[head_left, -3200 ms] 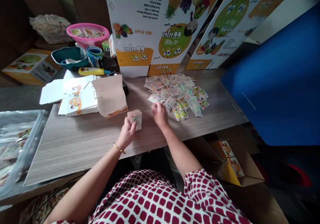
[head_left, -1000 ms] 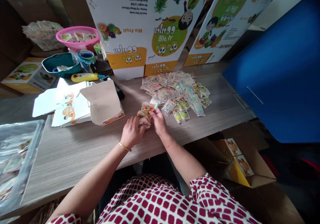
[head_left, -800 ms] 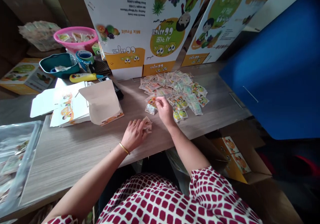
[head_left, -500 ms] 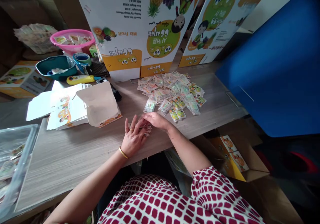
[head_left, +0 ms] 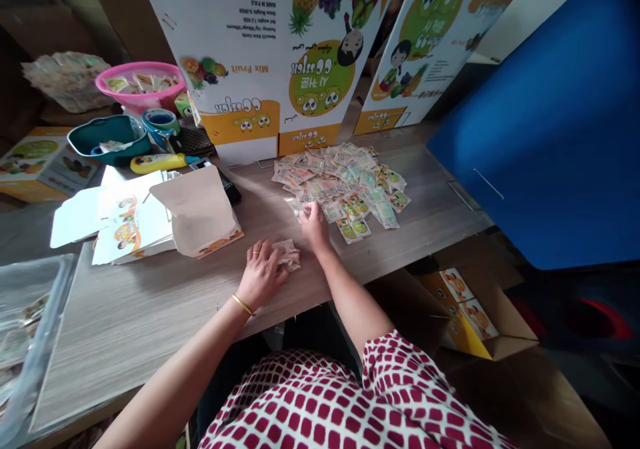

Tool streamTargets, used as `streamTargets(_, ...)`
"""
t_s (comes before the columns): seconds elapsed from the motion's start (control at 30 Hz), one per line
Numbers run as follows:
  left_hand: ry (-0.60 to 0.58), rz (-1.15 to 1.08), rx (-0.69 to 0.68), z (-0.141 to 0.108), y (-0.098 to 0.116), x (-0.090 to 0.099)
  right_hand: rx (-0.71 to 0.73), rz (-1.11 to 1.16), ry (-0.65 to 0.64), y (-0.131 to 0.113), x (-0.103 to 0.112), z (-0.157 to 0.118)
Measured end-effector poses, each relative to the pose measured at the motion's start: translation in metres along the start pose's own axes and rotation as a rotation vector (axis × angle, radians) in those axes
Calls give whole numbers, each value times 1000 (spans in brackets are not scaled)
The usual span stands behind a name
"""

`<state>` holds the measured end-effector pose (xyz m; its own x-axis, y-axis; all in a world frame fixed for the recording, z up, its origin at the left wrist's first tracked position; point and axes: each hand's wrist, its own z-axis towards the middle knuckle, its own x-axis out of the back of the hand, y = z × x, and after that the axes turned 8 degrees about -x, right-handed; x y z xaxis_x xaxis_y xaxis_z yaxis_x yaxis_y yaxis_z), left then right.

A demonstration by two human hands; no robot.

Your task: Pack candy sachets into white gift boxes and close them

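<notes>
Small clear candy packets lie in a loose pile [head_left: 340,175] on the wooden table [head_left: 175,315]. At the near left edge of that pile, my right hand [head_left: 314,225] pinches one clear packet [head_left: 296,207]. My left hand [head_left: 261,272], with a ring and a bracelet, rests beside a small stack of packets [head_left: 289,254] near the table's front edge. Its fingers are curled over the stack's left side, and their tips are partly hidden.
Flat white cartons [head_left: 133,219] and an opened carton flap [head_left: 193,209] lie left. Behind them are a teal basket [head_left: 110,139], a pink basket [head_left: 143,82] and yellow glue [head_left: 157,162]. Large printed boxes [head_left: 240,55] stand behind. A clear bin [head_left: 60,289] is far left.
My right hand has moved away from my left hand, up to the pile, and taken hold of a packet. My left hand has shifted slightly left, uncovering more of the small stack.
</notes>
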<state>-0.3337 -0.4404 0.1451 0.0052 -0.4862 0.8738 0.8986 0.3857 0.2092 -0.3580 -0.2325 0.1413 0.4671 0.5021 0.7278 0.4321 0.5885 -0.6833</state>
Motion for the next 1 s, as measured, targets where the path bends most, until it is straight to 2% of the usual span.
streamTargets(0.03,11,39,-9,1,1,2,70,34,-96,2,5,-6)
streamTargets(0.13,-19,88,-40,4,0,6,350,127,-580,12,25,-20)
streamTargets(0.17,-56,78,-46,5,-2,6,419,144,-666,17,33,-20)
streamTargets(0.2,-98,65,-48,6,-4,5,455,133,-659,23,40,-17)
streamTargets(0.27,-156,43,-45,6,-8,2,422,-7,-426,36,55,0)
streamTargets(0.33,-134,30,-44,4,-12,-1,328,-254,-210,48,70,24)
streamTargets(0.37,-100,20,-48,3,-13,-3,291,-380,-174,53,77,36)
streamTargets(0.47,-18,-10,-58,-1,-16,-7,283,-616,-217,58,95,61)
streamTargets(0.57,-53,10,-65,-1,-14,-6,317,-591,-156,45,100,59)
streamTargets(0.63,-56,49,-79,1,-10,-2,321,-460,-89,28,92,45)
streamTargets(0.7,-6,102,-91,3,-7,2,398,-271,-165,10,75,23)
streamTargets(0.73,11,126,-96,3,-5,3,464,-165,-281,2,65,13)
streamTargets(0.8,-7,142,-105,5,-5,5,569,32,-593,-8,47,-1)
streamTargets(0.83,-43,129,-105,5,-6,5,571,102,-694,-9,42,-1)
streamTargets(0.87,-84,107,-101,5,-7,4,533,137,-704,-8,39,3)
streamTargets(0.9,-115,84,-92,5,-9,3,461,128,-613,-5,38,12)
streamTargets(1.0,-95,32,-62,3,-15,-3,217,-26,-130,16,52,59)
